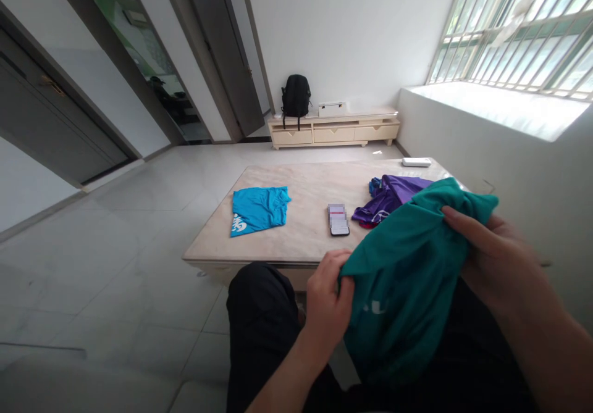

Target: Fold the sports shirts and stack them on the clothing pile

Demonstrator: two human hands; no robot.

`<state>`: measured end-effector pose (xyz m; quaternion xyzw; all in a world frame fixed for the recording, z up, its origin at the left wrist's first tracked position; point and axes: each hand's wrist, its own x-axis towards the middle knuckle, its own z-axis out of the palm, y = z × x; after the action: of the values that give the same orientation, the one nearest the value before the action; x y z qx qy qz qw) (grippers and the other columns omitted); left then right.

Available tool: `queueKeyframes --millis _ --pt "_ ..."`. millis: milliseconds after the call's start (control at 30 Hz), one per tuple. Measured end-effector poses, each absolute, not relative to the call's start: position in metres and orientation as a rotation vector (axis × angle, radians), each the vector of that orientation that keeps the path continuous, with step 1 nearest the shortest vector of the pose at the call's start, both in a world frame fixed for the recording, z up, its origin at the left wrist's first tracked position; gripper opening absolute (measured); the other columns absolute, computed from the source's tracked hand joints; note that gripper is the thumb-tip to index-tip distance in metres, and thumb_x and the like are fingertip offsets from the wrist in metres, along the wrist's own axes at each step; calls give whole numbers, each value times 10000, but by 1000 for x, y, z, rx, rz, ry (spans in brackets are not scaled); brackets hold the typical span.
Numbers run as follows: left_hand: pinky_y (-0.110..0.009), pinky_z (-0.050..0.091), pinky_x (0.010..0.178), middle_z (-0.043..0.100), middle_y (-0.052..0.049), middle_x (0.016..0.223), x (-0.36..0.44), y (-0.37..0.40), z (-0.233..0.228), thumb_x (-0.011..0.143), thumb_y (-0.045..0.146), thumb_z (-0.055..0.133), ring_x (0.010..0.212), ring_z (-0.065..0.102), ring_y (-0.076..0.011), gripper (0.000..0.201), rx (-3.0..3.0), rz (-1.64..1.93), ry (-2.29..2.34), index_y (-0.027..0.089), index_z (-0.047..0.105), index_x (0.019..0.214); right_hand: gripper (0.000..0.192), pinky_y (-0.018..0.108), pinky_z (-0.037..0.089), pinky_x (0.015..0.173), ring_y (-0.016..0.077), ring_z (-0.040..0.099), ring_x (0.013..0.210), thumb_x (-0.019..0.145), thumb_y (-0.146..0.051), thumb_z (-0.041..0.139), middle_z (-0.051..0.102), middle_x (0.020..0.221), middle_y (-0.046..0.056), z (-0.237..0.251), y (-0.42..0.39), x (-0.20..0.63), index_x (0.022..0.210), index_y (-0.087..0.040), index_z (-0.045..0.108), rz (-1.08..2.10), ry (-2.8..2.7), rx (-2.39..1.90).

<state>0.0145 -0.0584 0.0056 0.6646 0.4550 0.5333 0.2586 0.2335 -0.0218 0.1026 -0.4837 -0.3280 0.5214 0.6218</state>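
Observation:
A teal green cloth garment (407,283) with a small white mark hangs between my two hands, above my lap. My left hand (330,296) pinches its left edge, fingers closed on the fabric. With the thumb on top, my right hand (491,246) grips the bunched upper right part. Whether it is a shirt or shorts cannot be made out. Just behind it, a purple garment (401,191) lies in a loose heap on the table, with bits of blue and red cloth under it. A folded bright blue garment (260,209) with white lettering lies flat at the table's left.
The low pale table (306,184) stands before my knees. On it are a phone (338,219) near the middle and a white oblong object (416,162) at the far right. Beyond, a low cabinet (333,134) bears a black backpack (296,95) and a white box (332,109).

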Motion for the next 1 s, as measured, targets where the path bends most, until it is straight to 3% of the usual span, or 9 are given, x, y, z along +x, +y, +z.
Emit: queueKeyframes --millis 200,300,367,500,567,667,767,867,1000 --pt "-221 389 572 606 23 700 7 -48 24 1012 358 472 636 540 -136 278 1612 1237 1274 180 681 967 472 300 642 626 223 726 710 627 -462 888 763 893 82 80 -21 268 958 -159 743 932 -906 -1419" --pt "-222 424 608 656 11 741 22 -45 37 991 332 501 677 584 -147 249 1683 1146 1174 182 699 970 698 448 613 901 327 690 1095 737 -513 801 656 1338 133 70 -33 268 1342 -212 626 351 -1202 -1478" --pt "-236 473 701 724 -4 847 35 -43 45 962 271 543 775 652 -169 195 1778 1094 1086 200 720 1005 778 492 514 1071 333 584 1294 798 -481 761 517 1518 90 67 -44 261 1498 -296 475 245 -1502 -1312" --pt "-273 510 846 776 -23 987 54 -44 51 907 177 603 905 708 -202 188 1896 1076 943 224 741 1026 463 371 586 937 281 711 1054 830 -440 750 746 1173 62 64 -57 252 1260 -273 708 628 -2043 -1258" --pt "-273 514 854 779 -24 981 56 -48 50 896 167 621 902 710 -199 183 1883 1117 954 229 746 1015 310 303 602 776 238 726 844 856 -453 713 779 951 49 62 -57 252 1070 -241 784 704 -2065 -1327" --pt "-242 504 783 760 -10 899 49 -59 42 899 214 650 825 688 -173 149 1776 1103 1017 226 736 1020 243 252 567 682 197 696 736 890 -410 642 767 846 36 59 -54 256 933 -226 795 731 -2039 -1332" --pt "-221 458 702 712 16 844 33 -70 20 877 308 708 768 635 -153 175 1717 882 1041 216 721 1025 219 244 550 661 193 697 732 896 -346 590 764 861 25 56 -55 263 946 -238 773 692 -2053 -1322" --pt "-221 389 634 647 37 754 12 -78 -9 848 333 736 712 573 -139 143 1740 600 1082 192 711 847 244 243 529 603 197 691 692 924 -395 567 757 839 24 55 -58 273 996 -244 744 605 -2028 -1359" --pt "-236 390 656 644 18 749 -16 -83 -29 888 416 686 742 583 -159 271 1667 545 1165 170 693 775 296 238 506 590 201 704 705 964 -463 530 763 855 21 55 -59 289 1070 -255 713 470 -1979 -1418"
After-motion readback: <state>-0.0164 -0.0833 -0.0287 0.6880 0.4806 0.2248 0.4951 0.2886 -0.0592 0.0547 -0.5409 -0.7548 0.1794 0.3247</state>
